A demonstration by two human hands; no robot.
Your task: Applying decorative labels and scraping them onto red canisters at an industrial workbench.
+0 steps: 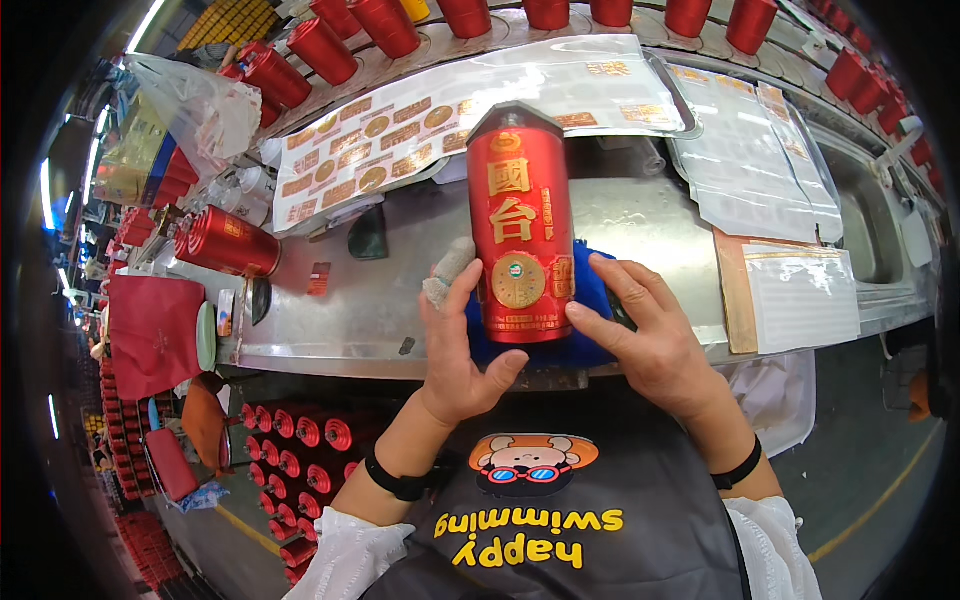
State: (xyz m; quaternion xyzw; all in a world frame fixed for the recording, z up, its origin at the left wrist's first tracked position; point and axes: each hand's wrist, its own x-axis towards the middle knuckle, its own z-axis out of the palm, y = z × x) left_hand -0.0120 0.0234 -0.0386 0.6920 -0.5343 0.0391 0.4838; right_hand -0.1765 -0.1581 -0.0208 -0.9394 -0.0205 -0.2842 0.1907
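Observation:
A red bottle (522,215) with gold raised characters and a round gold emblem lies face up, its dark angular top pointing away from me. Its lower end rests over a blue cloth (590,340) at the front of the metal table. My left hand (455,355) curves along the bottle's lower left side, its thumb apart near the base. One left finger wears a whitish wrapping (452,265). At the lower right side is my right hand (650,335), fingers spread, its thumb tip at the bottle's edge.
Beyond the bottle lies a sheet of gold stickers (375,140); more sheets (745,160) lie right, near a sink (865,215). Another red bottle (228,242) lies left. Red bottles (385,25) line a conveyor at the back; several more (300,430) are stacked below the table (330,325).

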